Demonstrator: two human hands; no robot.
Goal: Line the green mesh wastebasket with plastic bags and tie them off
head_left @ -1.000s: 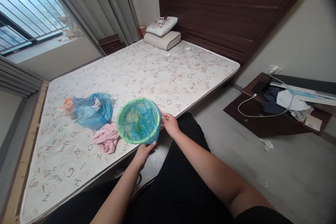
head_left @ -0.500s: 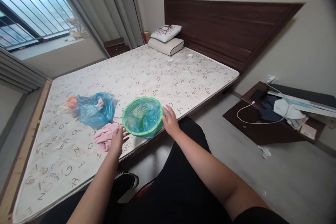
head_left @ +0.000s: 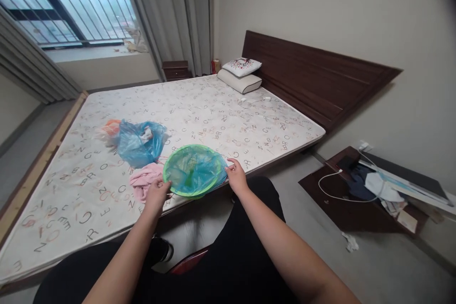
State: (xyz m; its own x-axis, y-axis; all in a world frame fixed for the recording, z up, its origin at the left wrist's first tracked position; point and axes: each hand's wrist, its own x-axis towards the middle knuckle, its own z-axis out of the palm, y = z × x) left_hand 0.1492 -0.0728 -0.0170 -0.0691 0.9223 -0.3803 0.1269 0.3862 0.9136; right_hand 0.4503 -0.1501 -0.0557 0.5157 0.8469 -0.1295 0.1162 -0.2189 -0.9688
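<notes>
A green plastic basket [head_left: 171,158] lined with a thin blue plastic bag [head_left: 204,175] sits at the mattress's near edge. My left hand [head_left: 157,194] is closed on the left side of the basket's rim, thumb on top. At the other side my right hand [head_left: 235,175] pinches the bag's edge, drawn out past the rim. Beside the left hand lies a crumpled pink cloth [head_left: 144,181]. Behind the cloth is another blue plastic bag [head_left: 137,145] with something whitish in it, next to an orange and clear bag [head_left: 109,128].
The letter-printed mattress [head_left: 199,118] reaches back to a dark wooden headboard [head_left: 313,80]. Two pillows [head_left: 240,78] are stacked in its far corner. To the right, a dark nightstand [head_left: 335,204] carries clothes and a white cable. Crumpled tissue [head_left: 351,242] lies on the floor.
My left hand has closed on the basket's rim. The right hand, earlier spread by the basket's side, now pinches the bag and has pulled it outward. The view has tilted upward.
</notes>
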